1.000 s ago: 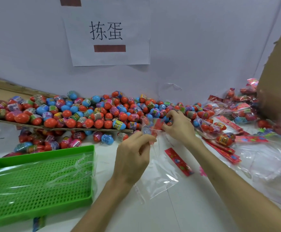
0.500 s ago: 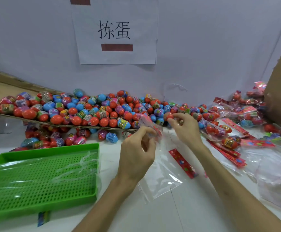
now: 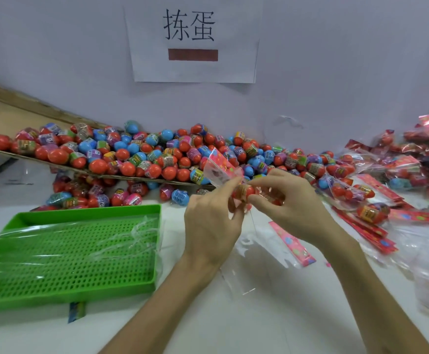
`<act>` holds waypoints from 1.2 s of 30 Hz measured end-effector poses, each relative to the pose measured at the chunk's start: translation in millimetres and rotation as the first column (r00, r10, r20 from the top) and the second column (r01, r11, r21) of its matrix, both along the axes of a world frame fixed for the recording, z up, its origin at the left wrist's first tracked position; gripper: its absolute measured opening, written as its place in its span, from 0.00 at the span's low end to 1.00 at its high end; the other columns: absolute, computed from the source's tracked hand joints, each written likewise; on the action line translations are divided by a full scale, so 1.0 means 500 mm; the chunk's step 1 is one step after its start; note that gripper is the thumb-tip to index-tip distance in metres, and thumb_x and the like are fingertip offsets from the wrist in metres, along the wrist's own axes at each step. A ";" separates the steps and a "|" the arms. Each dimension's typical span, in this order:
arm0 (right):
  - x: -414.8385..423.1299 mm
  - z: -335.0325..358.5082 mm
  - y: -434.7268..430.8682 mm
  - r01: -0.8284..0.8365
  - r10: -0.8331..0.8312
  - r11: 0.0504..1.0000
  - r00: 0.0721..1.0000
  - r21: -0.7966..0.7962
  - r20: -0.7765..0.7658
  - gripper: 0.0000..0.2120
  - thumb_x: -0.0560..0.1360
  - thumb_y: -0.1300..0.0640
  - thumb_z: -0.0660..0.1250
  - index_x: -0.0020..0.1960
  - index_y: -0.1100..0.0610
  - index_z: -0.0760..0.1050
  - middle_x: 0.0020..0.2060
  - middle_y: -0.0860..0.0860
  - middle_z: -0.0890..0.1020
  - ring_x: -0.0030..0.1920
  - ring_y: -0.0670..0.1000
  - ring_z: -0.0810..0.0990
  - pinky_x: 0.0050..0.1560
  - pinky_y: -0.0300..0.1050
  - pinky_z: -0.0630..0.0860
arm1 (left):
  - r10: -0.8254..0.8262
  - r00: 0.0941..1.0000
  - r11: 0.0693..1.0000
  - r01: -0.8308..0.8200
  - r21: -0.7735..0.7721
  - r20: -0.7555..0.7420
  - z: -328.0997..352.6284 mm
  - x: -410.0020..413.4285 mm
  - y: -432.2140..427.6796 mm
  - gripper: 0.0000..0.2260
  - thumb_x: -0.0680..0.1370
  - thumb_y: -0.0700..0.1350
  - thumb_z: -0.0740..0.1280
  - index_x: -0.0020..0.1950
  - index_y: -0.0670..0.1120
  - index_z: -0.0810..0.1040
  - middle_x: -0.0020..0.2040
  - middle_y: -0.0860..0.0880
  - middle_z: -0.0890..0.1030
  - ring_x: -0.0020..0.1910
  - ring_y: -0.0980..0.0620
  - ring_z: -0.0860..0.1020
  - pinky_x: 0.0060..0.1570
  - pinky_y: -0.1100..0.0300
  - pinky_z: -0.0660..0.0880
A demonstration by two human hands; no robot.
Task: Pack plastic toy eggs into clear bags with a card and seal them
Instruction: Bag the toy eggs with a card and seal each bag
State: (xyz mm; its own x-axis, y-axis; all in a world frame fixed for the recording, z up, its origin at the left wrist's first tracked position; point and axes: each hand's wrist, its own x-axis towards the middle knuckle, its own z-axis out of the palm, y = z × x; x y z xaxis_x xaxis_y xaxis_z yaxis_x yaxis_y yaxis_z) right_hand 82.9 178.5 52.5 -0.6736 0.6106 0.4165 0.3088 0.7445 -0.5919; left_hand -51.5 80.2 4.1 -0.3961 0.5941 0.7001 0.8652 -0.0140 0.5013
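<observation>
grips tight: left hand (image 3: 212, 226) pinches the clear bag (image 3: 218, 171), right hand (image 3: 296, 208) holds a red egg (image 3: 244, 192).

A pale wall (image 3: 336, 60) spans 10 to 2 o'clock, with a white paper sign (image 3: 193, 70) bearing two Chinese characters at 12. A white bench (image 3: 259, 325) lies at 6, evenly lit.

A red egg (image 3: 244, 192) lies against a tilted clear bag (image 3: 217, 174) with pink card (image 3: 221, 159).
</observation>
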 end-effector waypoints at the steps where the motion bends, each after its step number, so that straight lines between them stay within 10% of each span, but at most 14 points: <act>1: -0.002 -0.004 0.000 0.000 -0.001 1.000 1.000 0.025 0.013 0.09 0.78 0.56 0.73 0.58 0.50 0.84 0.43 0.45 0.78 0.42 0.43 0.76 0.41 0.31 0.70 | 0.001 1.000 1.000 -0.001 -0.004 -0.021 -0.001 0.001 0.001 0.25 0.74 0.46 0.77 0.70 0.52 0.79 0.42 0.55 0.84 0.37 0.55 0.77 0.47 0.56 0.72; 9: -0.006 -0.019 0.004 -0.018 0.005 0.996 0.989 0.090 0.148 0.16 0.80 0.57 0.68 0.66 0.47 0.79 0.48 0.49 0.75 0.43 0.46 0.75 0.45 0.39 0.71 | -0.024 0.995 0.999 0.020 -0.042 -0.100 -0.005 -0.006 0.002 0.25 0.75 0.45 0.76 0.72 0.48 0.78 0.41 0.52 0.83 0.40 0.50 0.78 0.52 0.49 0.75; 14: 0.006 -0.017 0.018 -0.168 0.168 0.909 0.985 -0.382 -0.034 0.10 0.83 0.56 0.66 0.63 0.48 0.77 0.50 0.50 0.83 0.41 0.51 0.83 0.39 0.49 0.83 | -0.086 0.992 0.996 0.087 0.006 -0.097 0.001 -0.009 0.002 0.25 0.75 0.43 0.76 0.72 0.48 0.78 0.38 0.60 0.71 0.39 0.58 0.70 0.55 0.53 0.71; 22: 0.007 -0.025 0.029 -0.135 0.079 0.948 0.977 -0.288 -0.197 0.07 0.79 0.63 0.70 0.54 0.54 0.83 0.37 0.48 0.84 0.33 0.55 0.80 0.35 0.43 0.79 | -0.118 0.993 0.987 0.121 0.108 -0.033 0.010 -0.014 -0.006 0.17 0.80 0.51 0.69 0.68 0.52 0.80 0.33 0.60 0.70 0.35 0.58 0.68 0.52 0.52 0.70; 30: 0.037 -0.001 0.039 -0.190 0.138 0.927 0.975 -0.324 -0.174 0.13 0.78 0.64 0.71 0.53 0.46 0.83 0.38 0.48 0.84 0.34 0.48 0.79 0.37 0.41 0.79 | -0.134 0.977 0.990 0.124 0.071 0.168 0.019 -0.035 0.002 0.14 0.80 0.54 0.63 0.63 0.54 0.81 0.58 0.60 0.82 0.58 0.62 0.76 0.68 0.53 0.63; 36: 0.042 0.006 0.040 -0.170 0.158 0.940 0.985 -0.295 -0.064 0.11 0.78 0.61 0.71 0.54 0.46 0.85 0.37 0.51 0.84 0.34 0.54 0.77 0.36 0.39 0.77 | -0.308 0.910 0.950 0.279 0.141 0.276 0.002 -0.025 0.007 0.06 0.79 0.44 0.70 0.51 0.48 0.86 0.45 0.58 0.85 0.44 0.55 0.82 0.45 0.54 0.79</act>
State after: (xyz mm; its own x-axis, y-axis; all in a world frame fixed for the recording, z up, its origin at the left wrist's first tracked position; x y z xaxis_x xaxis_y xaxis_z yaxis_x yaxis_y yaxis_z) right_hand 104.1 198.3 55.4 -0.7622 0.5930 0.2596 0.1699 0.5702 -0.8038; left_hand -63.9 83.8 5.3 -0.4087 0.6503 0.6403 0.6306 -0.3059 0.7132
